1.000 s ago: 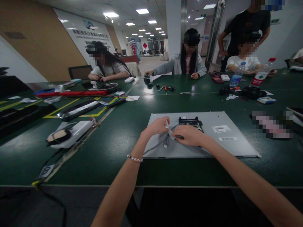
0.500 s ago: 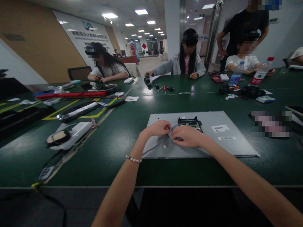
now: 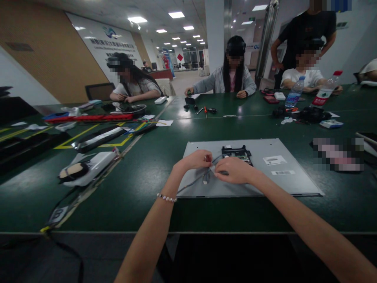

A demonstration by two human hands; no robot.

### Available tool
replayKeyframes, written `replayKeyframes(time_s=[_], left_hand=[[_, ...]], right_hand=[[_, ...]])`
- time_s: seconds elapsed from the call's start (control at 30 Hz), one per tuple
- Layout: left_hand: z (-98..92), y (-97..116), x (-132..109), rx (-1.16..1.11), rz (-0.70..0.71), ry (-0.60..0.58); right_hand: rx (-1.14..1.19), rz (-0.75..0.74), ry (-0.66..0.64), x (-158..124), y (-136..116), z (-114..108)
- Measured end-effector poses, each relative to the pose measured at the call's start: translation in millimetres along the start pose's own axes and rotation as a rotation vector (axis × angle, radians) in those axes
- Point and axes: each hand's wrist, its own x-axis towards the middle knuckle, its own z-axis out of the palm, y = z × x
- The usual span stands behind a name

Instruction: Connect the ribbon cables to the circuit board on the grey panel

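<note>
A flat grey metal panel [image 3: 285, 179] lies on the green table in front of me. Near its top middle a black bracket [image 3: 236, 149] surrounds a small circuit board, partly covered by my right hand. Grey cables [image 3: 191, 184] run across the panel, with a loose connector [image 3: 205, 179] below my hands. My left hand [image 3: 199, 158] is closed in a pinch at the cable. Opposite it, my right hand [image 3: 234, 170] is closed, its fingertips at a small pale piece [image 3: 212, 169] on the cable. A dark rounded end [image 3: 224, 173] shows under the right palm; its kind is hidden.
Left of the panel lies a white device with a strap [image 3: 88, 168]. Farther off are a screwdriver [image 3: 205, 111], a wrench [image 3: 199, 111] and two bottles [image 3: 294, 92]. A blurred pink item [image 3: 337, 155] lies to the right. Several people are across the table.
My hands stay at the same spot on the cable, with only slight finger movement. Across the table, a person's hand has shifted a dark object a little to the right.
</note>
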Motion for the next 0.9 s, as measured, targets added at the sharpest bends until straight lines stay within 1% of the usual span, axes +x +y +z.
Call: replayKeyframes(time_s=[0.2, 0.5, 0.67, 0.8, 0.9], left_hand=[[0.3, 0, 0, 0.013, 0.0, -0.002], [-1.2, -3, -1, -0.064, -0.027, -0.032], [-2.4, -5, -3, -0.06, -0.028, -0.053], [-5.2, -1, -6, -0.039, -0.044, -0.07], [-6.7, 2, -7, -0.017, -0.059, -0.076]], right_hand=[[-0.058, -0.012, 0.021, 0, 3, 4], [-0.038, -0.002, 0.004, 0, 5, 5], [-0.051, 0.001, -0.012, 1, 5, 5], [-0.078, 0.006, -0.041, 0, 3, -5], [-0.092, 0.06, -0.006, -10, 8, -20]])
